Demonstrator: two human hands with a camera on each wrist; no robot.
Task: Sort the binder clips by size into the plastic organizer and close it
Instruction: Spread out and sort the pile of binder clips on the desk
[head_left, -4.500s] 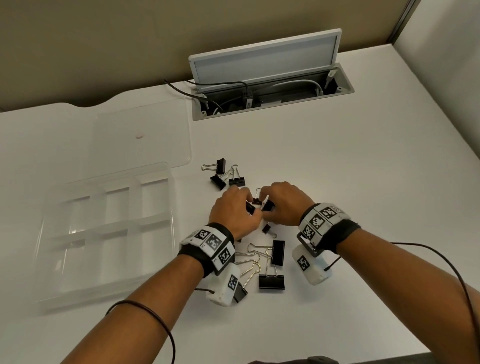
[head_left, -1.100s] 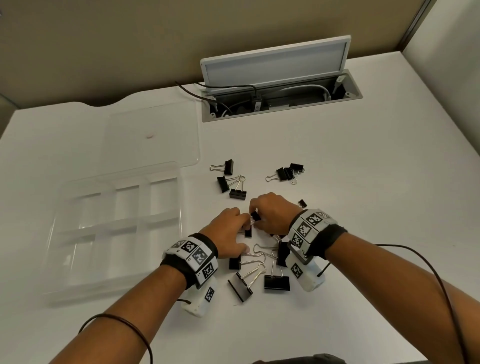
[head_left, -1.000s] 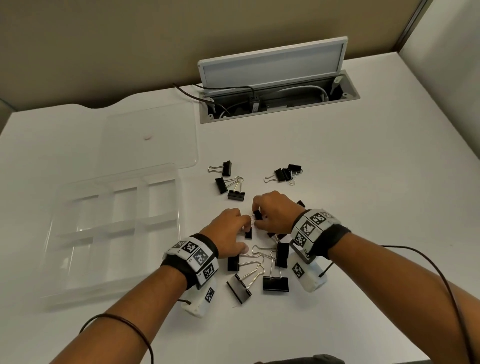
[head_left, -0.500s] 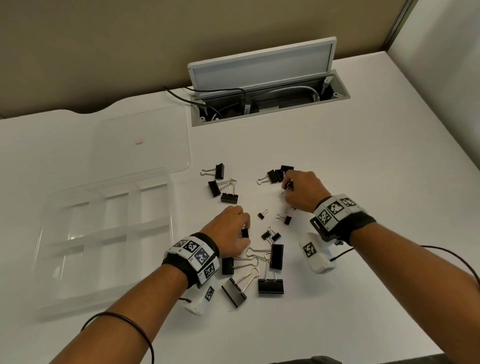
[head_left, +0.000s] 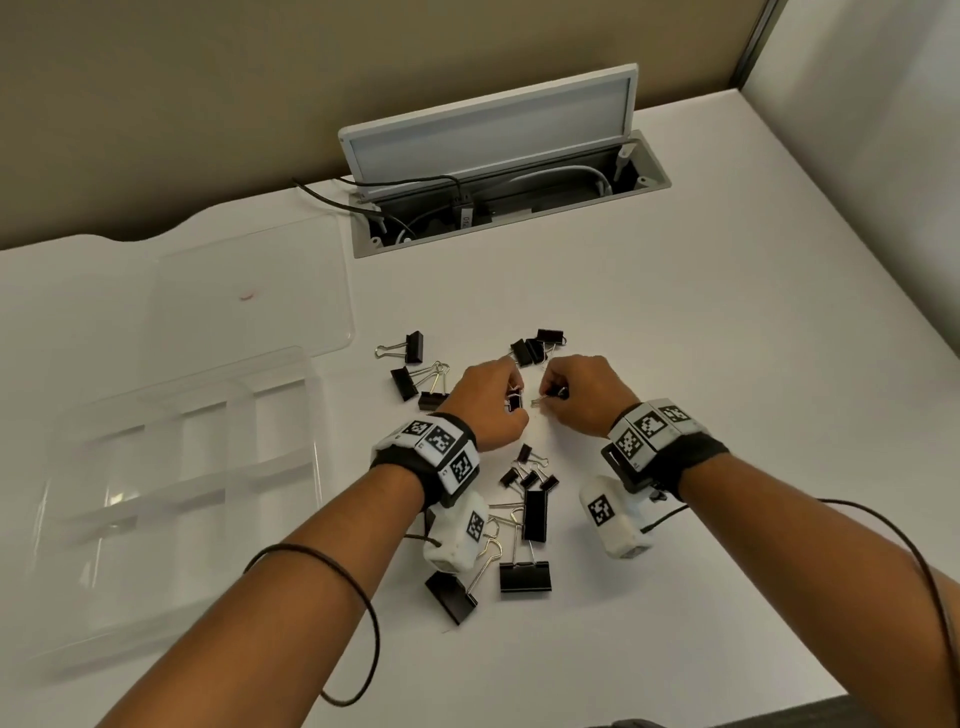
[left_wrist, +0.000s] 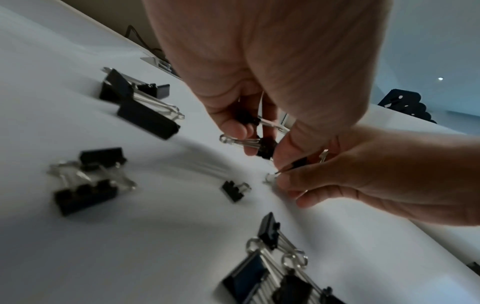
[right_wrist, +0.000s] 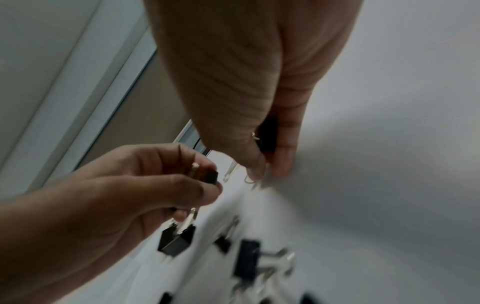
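Clear plastic organizer (head_left: 171, 467) sits open and empty at the left of the white desk (head_left: 675, 364), so with left hand (head_left: 485, 402) and right hand (head_left: 582, 395) each pinching small binder clips (left_wrist: 259, 142), sorting seems barely begun.

The head camera looks steeply down from above onto a white desk (head_left: 701, 364), taking in both forearms. Each wrist camera sits low and very close behind its own palm, looking along the fingers. All three views share the spot where the left hand (head_left: 488, 402) and right hand (head_left: 582, 395) meet.
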